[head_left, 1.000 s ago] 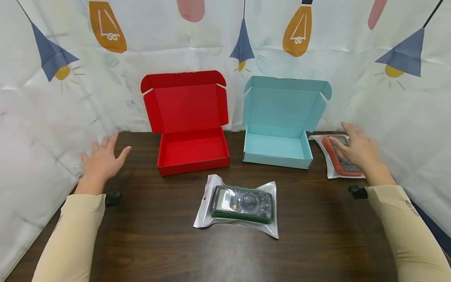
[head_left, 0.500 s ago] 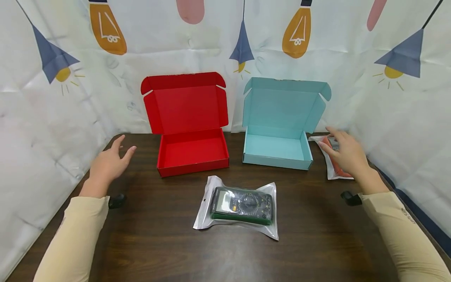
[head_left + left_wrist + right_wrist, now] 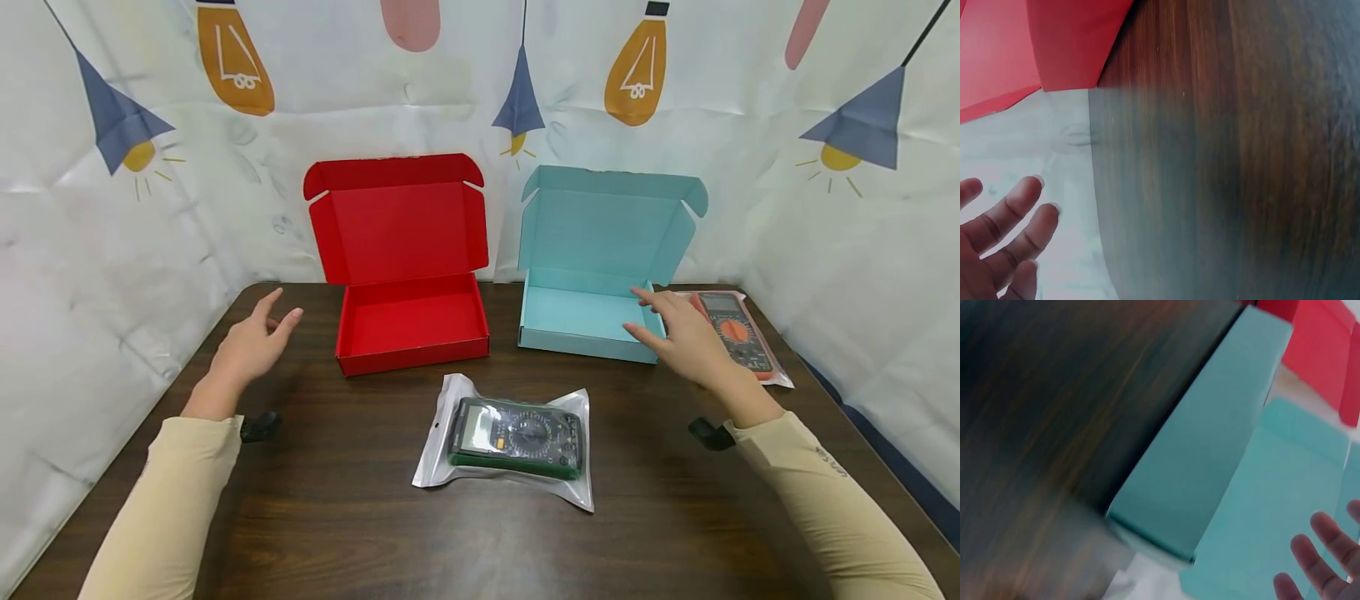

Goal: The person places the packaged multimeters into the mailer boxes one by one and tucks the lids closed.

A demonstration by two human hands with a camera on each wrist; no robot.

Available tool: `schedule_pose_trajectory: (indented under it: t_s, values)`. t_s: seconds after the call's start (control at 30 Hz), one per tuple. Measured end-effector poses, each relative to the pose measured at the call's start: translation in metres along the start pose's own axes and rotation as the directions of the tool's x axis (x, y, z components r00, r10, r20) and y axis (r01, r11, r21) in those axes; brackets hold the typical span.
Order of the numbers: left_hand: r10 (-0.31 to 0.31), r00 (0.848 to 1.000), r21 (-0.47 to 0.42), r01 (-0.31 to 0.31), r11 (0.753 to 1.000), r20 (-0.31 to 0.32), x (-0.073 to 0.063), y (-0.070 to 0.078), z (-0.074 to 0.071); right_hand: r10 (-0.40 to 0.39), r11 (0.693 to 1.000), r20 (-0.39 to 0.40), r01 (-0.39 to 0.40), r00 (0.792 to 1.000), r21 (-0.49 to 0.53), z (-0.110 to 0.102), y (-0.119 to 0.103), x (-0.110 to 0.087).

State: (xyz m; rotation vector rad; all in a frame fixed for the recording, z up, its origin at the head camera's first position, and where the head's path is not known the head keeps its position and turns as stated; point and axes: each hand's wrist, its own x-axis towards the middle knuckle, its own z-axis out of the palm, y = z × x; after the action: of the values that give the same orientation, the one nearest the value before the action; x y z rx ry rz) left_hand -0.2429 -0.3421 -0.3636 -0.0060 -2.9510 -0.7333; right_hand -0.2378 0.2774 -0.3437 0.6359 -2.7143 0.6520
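My left hand (image 3: pixel 245 350) hovers over the table's left side with fingers loosely extended, holding nothing; its fingertips also show in the left wrist view. In the head view my right hand (image 3: pixel 686 337) is in front of the light blue box's right corner, fingers spread and nothing held. The light blue box (image 3: pixel 585 336) has its lid raised, as does the red box (image 3: pixel 412 354) to its left. A dark green multimeter (image 3: pixel 517 437) in a clear bag lies front centre, apart from both hands. An orange multimeter (image 3: pixel 733 331), also bagged, lies just right of my right hand.
The brown wooden table (image 3: pixel 337 517) carries everything. Behind it and along the sides hangs a white cloth (image 3: pixel 442 100) printed with lamps and bulbs. Both box lids lean back near the cloth.
My right hand has moved left from over the orange multimeter to the light blue box, uncovering the meter. My left hand has shifted slightly to the right.
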Motion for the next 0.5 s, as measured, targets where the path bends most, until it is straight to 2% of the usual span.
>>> schedule_pose_trajectory:
  t_s: [0.13,0.27,0.37,0.5]
  values:
    - [0.014,1.000,-0.002,-0.014,1.000,0.023,0.000,0.003,0.003,-0.025,0.999,0.047,0.024,0.999,0.030,0.011,-0.011,0.003]
    - [0.040,0.997,-0.015,-0.039,0.999,0.072,0.001,0.007,0.006,-0.061,0.996,0.094,0.055,0.994,0.074,0.023,-0.024,0.003]
    - [0.058,0.990,-0.024,-0.055,0.998,0.129,0.003,0.011,0.009,-0.104,0.989,0.125,0.089,0.987,0.117,0.032,-0.036,0.003]
    - [0.080,0.973,-0.044,-0.072,0.996,0.216,0.004,0.016,0.013,-0.156,0.979,0.176,0.129,0.972,0.155,0.042,-0.051,0.004]
